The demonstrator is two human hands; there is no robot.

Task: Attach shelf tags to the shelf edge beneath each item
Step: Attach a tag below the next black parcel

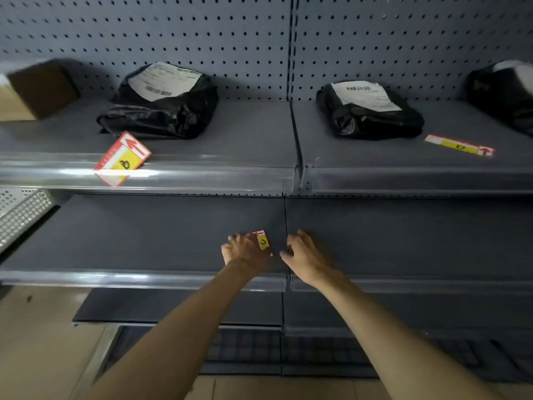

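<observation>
- Down on the lower shelf (144, 235), both bare hands work near the seam between the two shelf sections.
- The left hand (245, 252) lies knuckles-up on a red, white and yellow shelf tag (262, 241); its fingers are curled closed around the tag, whose upper part sticks out past them with a dark handwritten mark on the yellow field.
- The right hand (305, 255) sits just beside it, across the seam, with its fingers bent and loosely spread, tips pointing at the tag's lower corner; whether they touch the tag cannot be told.
- On the upper shelf (245, 145), a second tag marked "B" (122, 158) stands tilted at the front, its lower end tucked behind the clear edge strip (202, 176), below and left of a black bagged parcel (161, 105) with a white label.
- A third tag (460, 145) lies flat on the right section of that shelf, in front and to the right of another black parcel (369, 111).
- A brown cardboard box (34, 90) sits at the far left, blurred, and part of a further black parcel (504, 93) shows at the far right edge.
- Grey pegboard (202, 33) backs the shelving.
</observation>
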